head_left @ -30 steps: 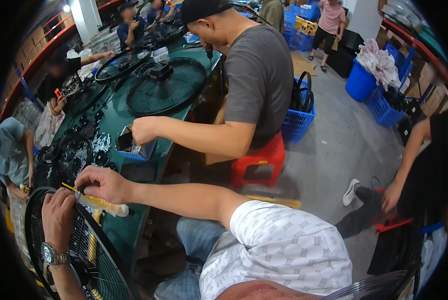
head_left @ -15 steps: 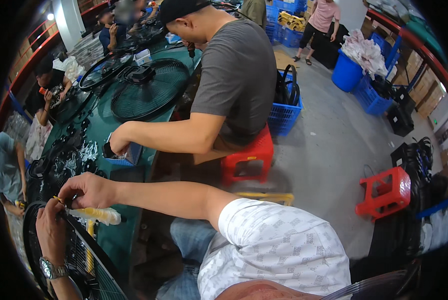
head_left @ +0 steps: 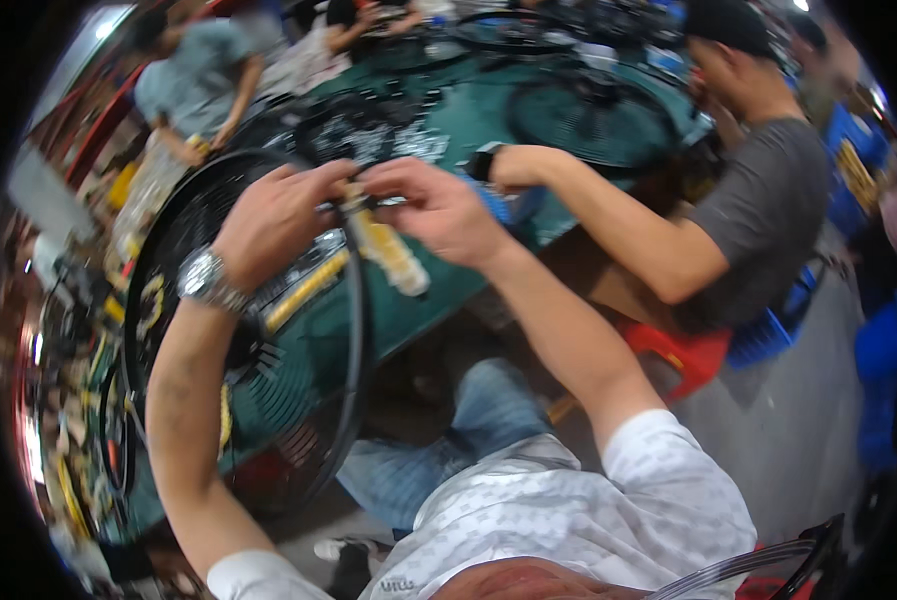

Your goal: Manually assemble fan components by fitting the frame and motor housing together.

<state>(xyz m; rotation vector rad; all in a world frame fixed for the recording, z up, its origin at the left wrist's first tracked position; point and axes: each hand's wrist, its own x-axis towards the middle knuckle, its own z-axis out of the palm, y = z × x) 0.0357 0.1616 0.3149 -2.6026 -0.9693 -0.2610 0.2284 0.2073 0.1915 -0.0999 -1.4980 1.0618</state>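
Observation:
A large round black wire fan guard (head_left: 360,330) stands tilted in front of me, its rim rising to my fingers. My left hand (head_left: 273,225), with a metal watch at the wrist, is closed at the top of that rim. Opposite it, my right hand (head_left: 443,215) has its fingers curled, the fingertips close to the left ones. From between the fingers slants a yellow tool handle (head_left: 393,255) with a whitish, translucent end; the right hand seems to hold it. Any small part pinched at the rim is hidden by fingers and blur.
A co-worker in a grey shirt (head_left: 768,200) sits at right, one hand at a small blue box (head_left: 513,205). Loose metal parts (head_left: 413,145) lie on the green table (head_left: 448,285). Another fan guard (head_left: 593,120) rests farther back. Across the table stands a person in light blue (head_left: 198,80).
My view has swung left, so the hands and fan guard now appear nearer the middle. Both hands remain together at the rim. The co-worker's hand is still by the blue box.

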